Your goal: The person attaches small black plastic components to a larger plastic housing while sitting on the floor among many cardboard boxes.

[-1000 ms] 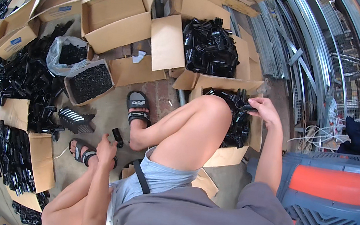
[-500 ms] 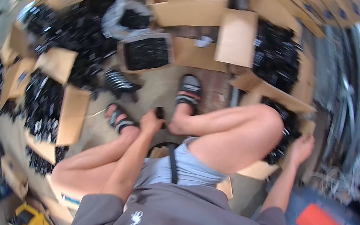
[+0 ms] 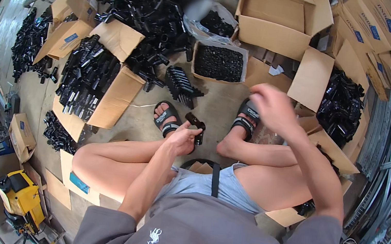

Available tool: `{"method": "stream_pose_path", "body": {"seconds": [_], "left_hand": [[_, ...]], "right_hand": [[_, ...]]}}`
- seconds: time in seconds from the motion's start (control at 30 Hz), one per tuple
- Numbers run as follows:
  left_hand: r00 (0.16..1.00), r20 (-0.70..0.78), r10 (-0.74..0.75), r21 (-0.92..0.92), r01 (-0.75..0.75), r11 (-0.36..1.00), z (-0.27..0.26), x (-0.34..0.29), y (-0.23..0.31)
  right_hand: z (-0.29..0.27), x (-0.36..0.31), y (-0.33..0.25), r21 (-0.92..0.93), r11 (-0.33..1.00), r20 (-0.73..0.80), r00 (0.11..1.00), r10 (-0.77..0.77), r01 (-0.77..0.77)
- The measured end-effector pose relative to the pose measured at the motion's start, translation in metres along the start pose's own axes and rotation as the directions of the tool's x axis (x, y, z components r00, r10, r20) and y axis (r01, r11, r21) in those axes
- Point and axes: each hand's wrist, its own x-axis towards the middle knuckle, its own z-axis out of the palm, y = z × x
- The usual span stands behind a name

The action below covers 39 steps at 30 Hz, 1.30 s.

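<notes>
I sit low with my knees up and my sandalled feet on the concrete floor. My left hand [image 3: 182,138] is shut on a small black plastic fitting [image 3: 196,122] held between my knees. My right hand [image 3: 271,105] hovers blurred above my right foot, fingers curled; whether it holds anything cannot be told. A small stack of black parts [image 3: 181,85] lies on the floor just beyond my left foot. A cardboard box of small black pieces [image 3: 219,62] stands a little further ahead.
Open cardboard boxes [image 3: 277,16] ring the spot. Heaps of black plastic fittings [image 3: 147,9] lie ahead and to the left, and another box of black parts [image 3: 339,105] sits right. A yellow machine [image 3: 23,196] stands at lower left. Metal rails [image 3: 385,171] run along the right.
My right hand has left the box of black parts on my right and swung up in front of me. The view has turned to the left. My left hand still holds the fitting.
</notes>
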Motion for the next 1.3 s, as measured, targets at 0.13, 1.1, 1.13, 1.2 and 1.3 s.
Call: {"method": "stream_pose_path", "body": {"seconds": [0.13,1.1,1.13,1.2,1.3], "left_hand": [[0.996,-0.065,0.053,-0.030,-0.055,0.998,0.003,-0.041,0.027],[0.873,0.148,0.464,0.121,-0.482,0.868,0.069,-0.117,0.087],[0.890,0.143,0.434,0.111,-0.450,0.886,0.068,-0.118,0.086],[0.891,0.134,0.433,0.128,-0.449,0.884,0.067,-0.123,0.085],[0.896,0.121,0.428,0.160,-0.443,0.882,0.064,-0.128,0.084]], "right_hand": [[0.146,0.070,0.016,-0.340,0.938,0.406,0.888,0.217,-0.073],[0.156,-0.022,-0.066,0.953,0.299,-0.093,0.982,0.166,0.040],[0.156,-0.023,-0.066,0.955,0.295,-0.091,0.983,0.161,0.040],[0.155,-0.024,-0.066,0.932,0.361,-0.079,0.988,0.133,0.026],[0.154,-0.027,-0.066,0.941,0.337,-0.052,0.993,0.107,0.013]]}}
